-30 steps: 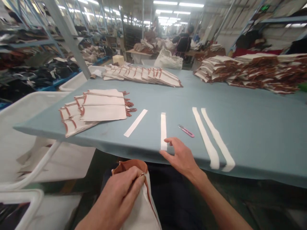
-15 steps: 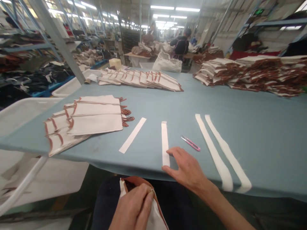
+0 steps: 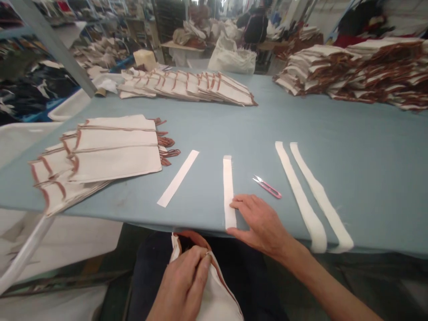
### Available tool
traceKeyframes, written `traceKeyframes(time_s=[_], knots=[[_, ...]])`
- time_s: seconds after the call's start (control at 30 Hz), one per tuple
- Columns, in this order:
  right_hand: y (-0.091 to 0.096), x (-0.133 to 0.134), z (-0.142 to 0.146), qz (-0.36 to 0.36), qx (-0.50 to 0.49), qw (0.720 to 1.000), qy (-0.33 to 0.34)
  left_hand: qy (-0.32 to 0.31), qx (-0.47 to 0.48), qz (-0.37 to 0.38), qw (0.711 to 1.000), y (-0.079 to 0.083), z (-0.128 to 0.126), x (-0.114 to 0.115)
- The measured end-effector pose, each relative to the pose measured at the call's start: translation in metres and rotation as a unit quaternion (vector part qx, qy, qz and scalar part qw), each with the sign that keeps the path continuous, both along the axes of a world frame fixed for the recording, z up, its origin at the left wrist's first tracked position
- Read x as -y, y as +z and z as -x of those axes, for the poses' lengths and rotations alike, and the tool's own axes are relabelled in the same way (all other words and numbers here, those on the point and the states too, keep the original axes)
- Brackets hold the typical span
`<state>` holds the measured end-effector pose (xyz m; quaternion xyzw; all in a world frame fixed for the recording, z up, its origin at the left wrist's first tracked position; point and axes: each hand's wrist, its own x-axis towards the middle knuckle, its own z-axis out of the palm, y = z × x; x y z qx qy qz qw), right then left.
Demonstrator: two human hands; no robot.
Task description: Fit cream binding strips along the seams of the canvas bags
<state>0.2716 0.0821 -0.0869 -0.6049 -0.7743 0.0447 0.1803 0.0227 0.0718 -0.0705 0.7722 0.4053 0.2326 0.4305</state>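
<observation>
Bag (image 3: 220, 299) remains clamped in the left hand (image 3: 184, 277). Ahead of it, the right hand (image 3: 264, 226), thumb and fingers apart, remains at the white strip (image 3: 228, 180); position little changed, strip evidently not yet lifted.

Soft, even light falls on my surface (image 3: 240, 125), apparently from above, and I see no hard glare. The pale strips (image 3: 297, 191) come out brightest, almost without texture. Only faint shading shows beside my right hand (image 3: 259, 220); below the surface's edge it turns dim, and my trousers (image 3: 150, 269) sink nearly to black. Both the snips (image 3: 267, 187) and my left hand (image 3: 185, 276) look fairly clear. Farther off, the sack (image 3: 230, 58) is soft and hazy. Wide-angle stretching slants the post (image 3: 55, 47) and smears the outer edges.
</observation>
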Motion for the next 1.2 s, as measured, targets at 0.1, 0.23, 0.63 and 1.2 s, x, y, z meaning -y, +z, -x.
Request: traceKeyframes(time_s=[0.1,0.23,0.63,1.2], knots=[[-0.003,0.006,-0.002,-0.006,-0.002,1.0,0.013,0.008,-0.008,-0.007,1.0,0.0,0.0,0.003],[-0.006,0.012,-0.004,-0.013,-0.024,0.999,0.018,0.011,-0.012,-0.034,0.999,0.0,0.0,0.008],[-0.009,0.016,-0.001,-0.015,0.014,1.0,0.018,0.014,-0.061,-0.145,0.987,0.015,-0.008,0.01],[-0.017,0.01,-0.002,-0.069,-0.101,0.992,-0.031,-0.06,-0.063,-0.207,0.975,-0.013,-0.042,-0.013]])
